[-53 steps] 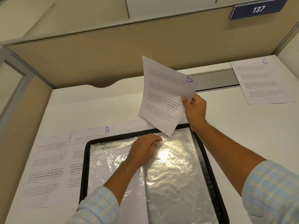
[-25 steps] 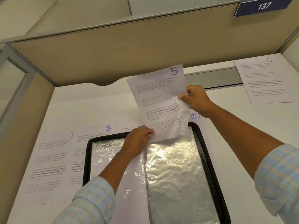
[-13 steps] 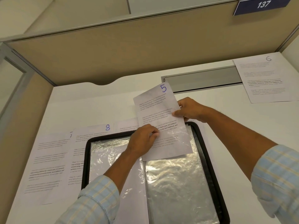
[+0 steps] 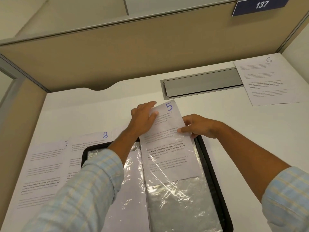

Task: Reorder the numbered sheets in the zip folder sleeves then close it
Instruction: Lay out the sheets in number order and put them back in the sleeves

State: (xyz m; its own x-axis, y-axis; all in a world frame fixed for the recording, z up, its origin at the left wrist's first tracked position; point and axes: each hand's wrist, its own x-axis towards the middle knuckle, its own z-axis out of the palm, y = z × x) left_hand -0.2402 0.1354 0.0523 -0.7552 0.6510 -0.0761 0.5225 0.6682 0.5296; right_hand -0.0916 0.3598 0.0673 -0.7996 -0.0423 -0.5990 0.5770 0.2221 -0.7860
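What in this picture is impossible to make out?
All in the head view:
- Sheet 5: its upper left corner lies under the left hand, and the small print is too fine to read.
- Sheet 7: its number is partly covered by sheet 8.
- Zip folder: its near edge is cut off by the bottom of the frame. Its left sleeve is partly hidden by the left forearm and by glare.

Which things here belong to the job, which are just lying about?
Job: sheet 5; sleeve; folder; sheet 6; sheet 7; sheet 8; left hand; right hand.
Lying about: cable slot; 137 sign.
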